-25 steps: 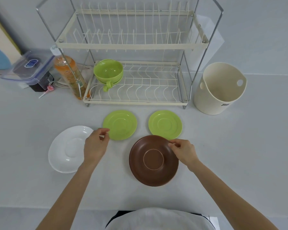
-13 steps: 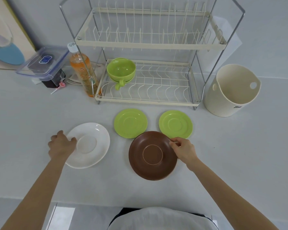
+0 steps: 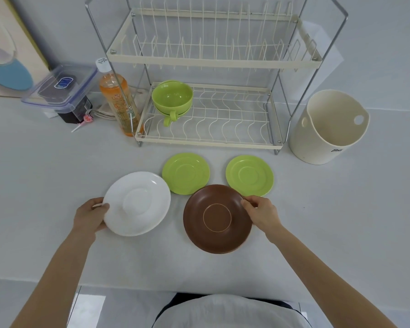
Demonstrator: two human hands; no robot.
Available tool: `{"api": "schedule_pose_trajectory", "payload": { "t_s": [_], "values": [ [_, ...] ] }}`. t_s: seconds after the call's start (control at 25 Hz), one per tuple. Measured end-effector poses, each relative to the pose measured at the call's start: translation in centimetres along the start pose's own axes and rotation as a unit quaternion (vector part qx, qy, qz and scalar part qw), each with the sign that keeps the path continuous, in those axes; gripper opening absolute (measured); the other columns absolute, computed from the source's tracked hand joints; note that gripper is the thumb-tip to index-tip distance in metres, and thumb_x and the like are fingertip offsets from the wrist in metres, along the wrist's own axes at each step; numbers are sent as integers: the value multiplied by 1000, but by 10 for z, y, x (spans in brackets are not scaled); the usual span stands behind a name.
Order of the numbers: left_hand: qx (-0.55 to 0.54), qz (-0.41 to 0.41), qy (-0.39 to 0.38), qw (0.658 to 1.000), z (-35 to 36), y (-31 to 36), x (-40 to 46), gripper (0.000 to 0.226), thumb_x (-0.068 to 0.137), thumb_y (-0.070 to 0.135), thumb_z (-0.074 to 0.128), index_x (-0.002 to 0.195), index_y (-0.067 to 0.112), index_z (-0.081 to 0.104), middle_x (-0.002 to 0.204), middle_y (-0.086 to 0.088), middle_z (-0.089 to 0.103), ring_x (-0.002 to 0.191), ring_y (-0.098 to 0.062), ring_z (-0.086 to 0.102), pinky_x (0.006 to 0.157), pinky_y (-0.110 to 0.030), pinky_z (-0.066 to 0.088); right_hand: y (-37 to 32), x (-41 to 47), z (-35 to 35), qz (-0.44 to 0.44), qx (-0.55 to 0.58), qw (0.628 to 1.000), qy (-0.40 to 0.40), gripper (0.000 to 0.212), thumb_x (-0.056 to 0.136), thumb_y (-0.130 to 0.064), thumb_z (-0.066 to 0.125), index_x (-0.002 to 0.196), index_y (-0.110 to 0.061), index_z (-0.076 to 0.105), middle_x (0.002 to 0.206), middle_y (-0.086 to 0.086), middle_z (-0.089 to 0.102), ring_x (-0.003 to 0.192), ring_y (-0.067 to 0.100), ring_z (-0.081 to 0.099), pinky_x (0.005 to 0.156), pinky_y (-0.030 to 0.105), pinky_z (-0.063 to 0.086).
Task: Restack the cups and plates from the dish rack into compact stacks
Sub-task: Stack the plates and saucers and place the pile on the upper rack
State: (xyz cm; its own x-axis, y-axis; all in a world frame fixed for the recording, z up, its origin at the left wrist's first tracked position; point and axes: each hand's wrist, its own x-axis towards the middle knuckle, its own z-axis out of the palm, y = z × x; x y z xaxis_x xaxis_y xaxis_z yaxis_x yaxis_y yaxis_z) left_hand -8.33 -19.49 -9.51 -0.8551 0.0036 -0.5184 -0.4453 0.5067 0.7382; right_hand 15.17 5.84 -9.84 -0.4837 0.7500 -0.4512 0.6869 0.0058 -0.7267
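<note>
Gripping the white plate (image 3: 137, 203) at its left rim, the left hand (image 3: 89, 216) has the brown plate (image 3: 217, 218) directly to its right, where the right hand (image 3: 262, 211) pinches that plate's upper-right edge.

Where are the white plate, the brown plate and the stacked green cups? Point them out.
white plate (image 3: 137, 204): head view, its central well.
brown plate (image 3: 217, 217): head view, inside its ring.
stacked green cups (image 3: 172, 95): head view, top cup's bowl.

Small dark logo on the cream bucket (image 3: 327, 129), unreadable.
</note>
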Motion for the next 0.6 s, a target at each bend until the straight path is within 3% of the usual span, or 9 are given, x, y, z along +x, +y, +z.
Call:
{"api": "schedule_pose_trajectory", "payload": {
  "t_s": [0.2,0.36,0.48,0.6],
  "values": [
    [-81,-3,-43,996,1,3,-19,37,90,3,46,126,0,47,135,-23,49,103,-29,51,92,-41,43,1,0,-1,-4,3,1000,-5,27,90,-24,51,109,-11,66,88,2,60,87,19,53,86,32,47],
    [-99,12,-84,992,2,11,-28,36,90,6,48,125,4,49,132,-20,52,101,-28,51,89,-39,43,2,0,0,-2,7,1000,-5,28,90,-25,52,109,-11,66,88,2,60,86,20,53,86,31,48],
    [-107,27,-115,987,10,20,-40,34,89,7,49,123,6,51,120,-17,55,101,-29,53,87,-38,43,4,2,0,10,21,1000,-11,27,89,-25,52,109,-13,67,89,2,61,89,20,55,93,39,51],
    [-99,39,-147,983,28,25,-57,20,89,7,49,108,11,54,106,-11,56,89,-27,57,76,-35,48,4,1,-2,33,63,997,-28,23,90,-25,50,100,-16,68,86,7,61,83,23,58,89,44,54]
  ]
}}
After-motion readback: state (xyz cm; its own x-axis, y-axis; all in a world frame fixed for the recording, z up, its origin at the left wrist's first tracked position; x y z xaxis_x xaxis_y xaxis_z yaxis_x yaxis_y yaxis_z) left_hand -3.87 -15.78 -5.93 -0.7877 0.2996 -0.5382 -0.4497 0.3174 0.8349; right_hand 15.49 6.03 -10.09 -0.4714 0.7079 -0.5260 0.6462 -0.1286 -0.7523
